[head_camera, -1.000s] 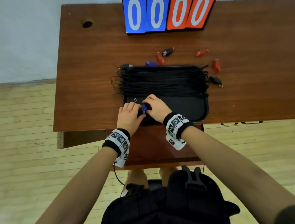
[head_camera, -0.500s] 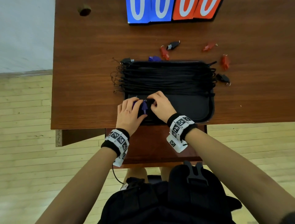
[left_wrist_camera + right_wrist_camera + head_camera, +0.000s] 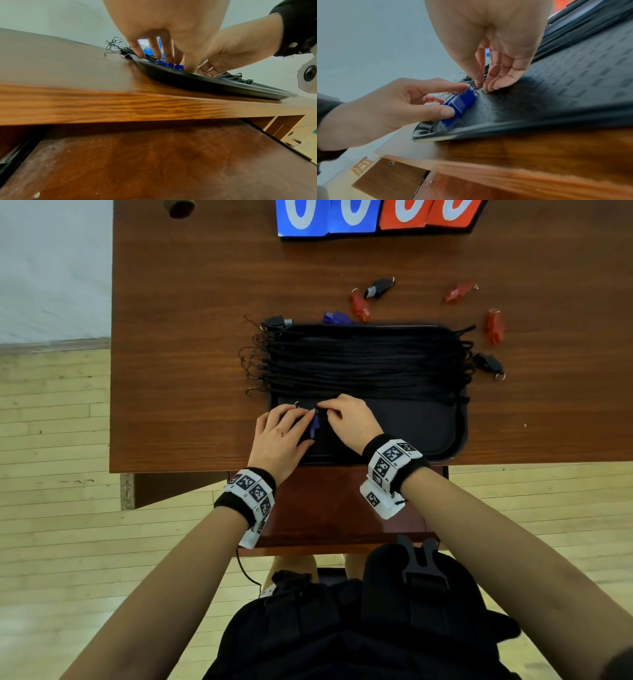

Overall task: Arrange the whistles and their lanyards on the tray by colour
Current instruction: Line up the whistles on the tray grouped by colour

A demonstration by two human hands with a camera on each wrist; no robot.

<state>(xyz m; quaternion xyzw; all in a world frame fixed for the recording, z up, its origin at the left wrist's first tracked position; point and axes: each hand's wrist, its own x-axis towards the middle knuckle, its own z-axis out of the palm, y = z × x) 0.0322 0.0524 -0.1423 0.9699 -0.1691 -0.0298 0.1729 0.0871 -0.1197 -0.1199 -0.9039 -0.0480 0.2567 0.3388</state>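
Note:
A blue whistle lies on the near left part of the black tray. My left hand holds it between thumb and index finger, as the right wrist view shows at the whistle. My right hand pinches with its fingertips at the whistle's far end; what they pinch is hidden. A bundle of black lanyards covers the tray's far half. Loose on the table are red whistles, black whistles and another blue whistle.
A blue and red scoreboard stands at the table's far edge. A third red whistle lies far right, and a black one sits at the tray's far left corner. The tray sits at the table's near edge.
Both hands stay on the blue whistle at the tray's near left. My right fingertips have crept up to the whistle's far end, close to the lanyards.

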